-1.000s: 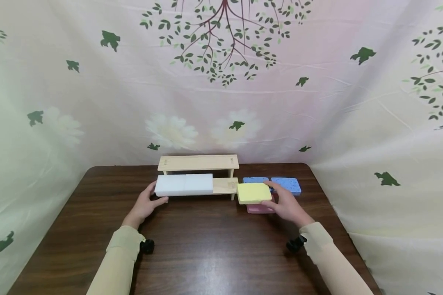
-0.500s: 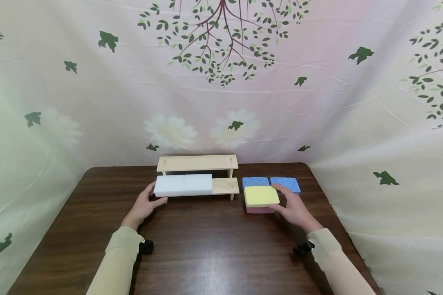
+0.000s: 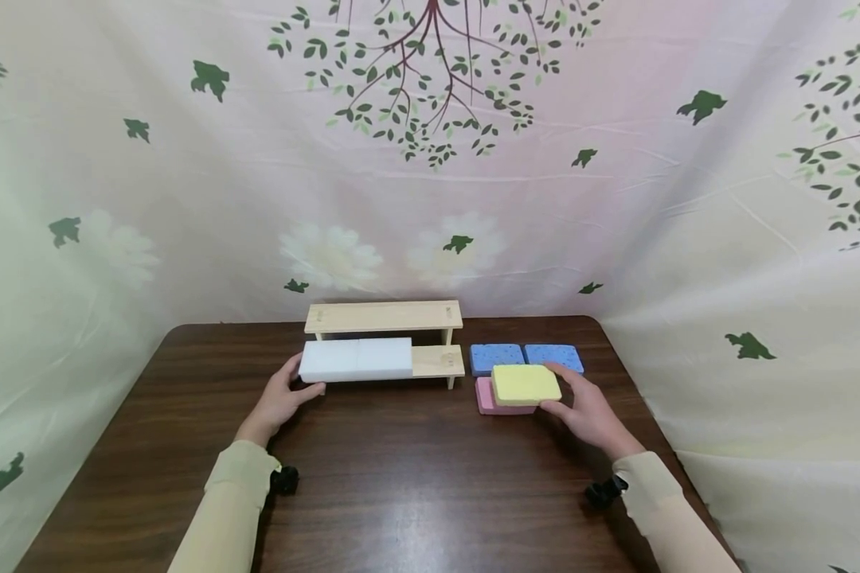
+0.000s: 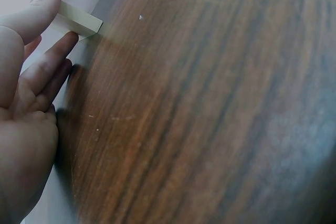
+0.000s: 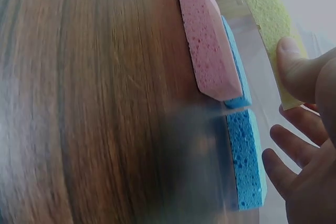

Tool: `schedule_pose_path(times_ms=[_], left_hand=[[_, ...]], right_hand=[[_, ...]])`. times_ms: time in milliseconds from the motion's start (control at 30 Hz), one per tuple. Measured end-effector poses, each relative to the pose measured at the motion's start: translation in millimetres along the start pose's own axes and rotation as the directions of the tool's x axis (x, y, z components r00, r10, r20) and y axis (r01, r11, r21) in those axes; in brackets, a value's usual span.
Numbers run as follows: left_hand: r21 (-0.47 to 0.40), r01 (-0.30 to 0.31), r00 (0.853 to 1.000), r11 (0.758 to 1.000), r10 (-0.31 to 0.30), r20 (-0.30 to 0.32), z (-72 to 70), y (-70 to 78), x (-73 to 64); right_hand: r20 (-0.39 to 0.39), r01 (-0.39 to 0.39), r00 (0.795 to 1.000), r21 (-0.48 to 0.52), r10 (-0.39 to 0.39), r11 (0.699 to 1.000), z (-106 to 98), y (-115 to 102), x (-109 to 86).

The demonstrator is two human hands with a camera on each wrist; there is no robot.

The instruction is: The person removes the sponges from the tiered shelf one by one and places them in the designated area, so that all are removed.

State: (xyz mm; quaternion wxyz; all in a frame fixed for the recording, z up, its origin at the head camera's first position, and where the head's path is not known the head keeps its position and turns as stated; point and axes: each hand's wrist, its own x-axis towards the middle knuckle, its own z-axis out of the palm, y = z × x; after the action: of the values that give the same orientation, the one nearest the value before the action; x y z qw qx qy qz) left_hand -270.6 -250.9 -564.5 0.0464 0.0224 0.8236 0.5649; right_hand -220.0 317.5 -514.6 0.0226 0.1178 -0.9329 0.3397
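My right hand pinches a yellow sponge by its right end. The sponge is held above a pink sponge, whose left part stays visible from above. In the right wrist view a gap separates the yellow sponge from the pink sponge. My left hand rests at the left end of two white foam blocks, which lie side by side on a low wooden shelf. In the left wrist view the fingers look nearly straight, close to the shelf's wooden end.
Two blue sponges, a left one and a right one, lie behind the pink sponge. A higher wooden shelf stands behind the low one. Printed cloth hangs along the back and sides of the dark wooden table.
My right hand has carried the yellow sponge rightward, from beside the low shelf to above the pink sponge. More of the pink sponge now shows. My left hand stays in place.
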Motion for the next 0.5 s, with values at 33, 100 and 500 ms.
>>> schedule_pose_path(times_ms=[33, 100, 500], left_hand=[[0.001, 0.002, 1.000, 1.000, -0.002, -0.001, 0.1, 0.2, 0.3], [0.009, 0.003, 1.000, 1.000, -0.003, 0.001, 0.2, 0.6, 0.3], [0.007, 0.000, 1.000, 1.000, 0.000, 0.004, -0.4, 2.0, -0.9]], right_hand=[[-0.004, -0.002, 1.000, -0.001, 0.002, 1.000, -1.4, 1.0, -0.3], [-0.013, -0.005, 1.000, -0.010, 0.005, 1.000, -4.0, 3.5, -0.8], [-0.037, -0.021, 0.999, -0.055, 0.019, 0.998, -14.2, 21.3, -8.1]])
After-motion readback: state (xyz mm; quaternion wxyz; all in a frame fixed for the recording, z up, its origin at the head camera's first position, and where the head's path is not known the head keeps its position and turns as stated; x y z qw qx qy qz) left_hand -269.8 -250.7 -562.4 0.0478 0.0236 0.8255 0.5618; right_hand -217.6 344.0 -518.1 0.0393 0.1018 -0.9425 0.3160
